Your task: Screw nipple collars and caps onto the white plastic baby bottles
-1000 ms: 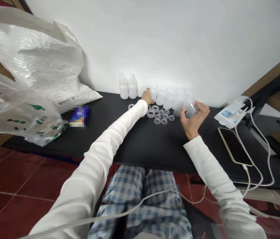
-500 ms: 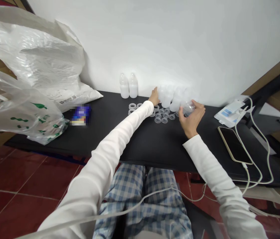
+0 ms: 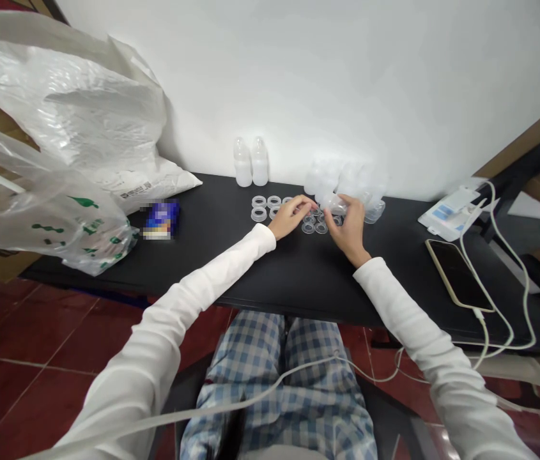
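Note:
In the head view my left hand [image 3: 293,214] is over the small clear parts, its fingers closed together near the fingertips; what they hold, if anything, is too small to make out. My right hand [image 3: 347,225] grips a clear plastic cap [image 3: 335,204] between thumb and fingers, just right of the left fingertips. Flat clear discs [image 3: 308,227] lie below both hands. White rings [image 3: 259,213] sit to the left, partly covered by my left hand. A cluster of translucent bottles [image 3: 349,176] stands behind my hands against the wall. Two capped bottles [image 3: 260,163] stand upright further left.
Plastic bags [image 3: 92,128] and a blue packet [image 3: 163,218] occupy the left of the black table [image 3: 231,262]. On the right are a phone [image 3: 459,275], a white-and-blue box [image 3: 449,214] and looping white cables [image 3: 514,255].
My left hand has come back from beside the bottles toward me, over the small parts. My right hand has moved left with the clear cap, and the two hands are now close together.

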A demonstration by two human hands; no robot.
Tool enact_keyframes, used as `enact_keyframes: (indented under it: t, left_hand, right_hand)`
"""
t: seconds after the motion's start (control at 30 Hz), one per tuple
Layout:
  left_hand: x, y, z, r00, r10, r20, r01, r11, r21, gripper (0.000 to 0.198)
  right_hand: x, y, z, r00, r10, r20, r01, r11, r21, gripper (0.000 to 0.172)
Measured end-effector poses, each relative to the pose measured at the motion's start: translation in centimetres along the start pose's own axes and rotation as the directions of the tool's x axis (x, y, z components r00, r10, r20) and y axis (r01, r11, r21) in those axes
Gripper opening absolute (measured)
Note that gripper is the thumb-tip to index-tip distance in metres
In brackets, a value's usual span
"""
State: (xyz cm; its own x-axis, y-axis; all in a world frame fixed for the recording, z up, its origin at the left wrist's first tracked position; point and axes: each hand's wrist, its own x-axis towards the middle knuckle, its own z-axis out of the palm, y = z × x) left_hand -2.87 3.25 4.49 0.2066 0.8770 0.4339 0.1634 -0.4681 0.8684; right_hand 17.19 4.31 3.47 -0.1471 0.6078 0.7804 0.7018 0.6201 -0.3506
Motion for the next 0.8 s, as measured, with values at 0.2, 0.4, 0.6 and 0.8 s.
enact_keyframes:
  t: [0.2, 0.4, 0.6, 0.8]
  left_hand:
    - [-0.8, 0.0, 0.7, 0.999, 0.028, -0.041, -0.032, 0.995, -0.1, 0.047]
    - [-0.7, -0.4, 0.4, 0.997, -0.069, -0.043, 0.053, 0.952, -0.303, 0.056]
    - [-0.9, 0.4, 0.1, 0.986, -0.15, -0.071, 0.119, 0.938, -0.326, 0.027]
    - [-0.8, 0.9, 0.1, 0.985, -0.165, -0.053, 0.138, 0.934, -0.331, 0.01]
  right_hand:
    - [0.2, -0.6, 1.4, 0.997, 0.062, 0.056, -0.059, 0.997, -0.045, 0.044]
    - [1.1, -1.1, 2.5, 0.989, 0.146, 0.018, -0.141, 0.977, -0.162, 0.039]
    - [1.1, -1.8, 3.0, 0.991, 0.124, -0.045, -0.129, 0.983, -0.132, 0.041]
    - [0.8, -1.4, 2.7, 0.997, 0.071, -0.038, -0.075, 0.993, -0.094, 0.044]
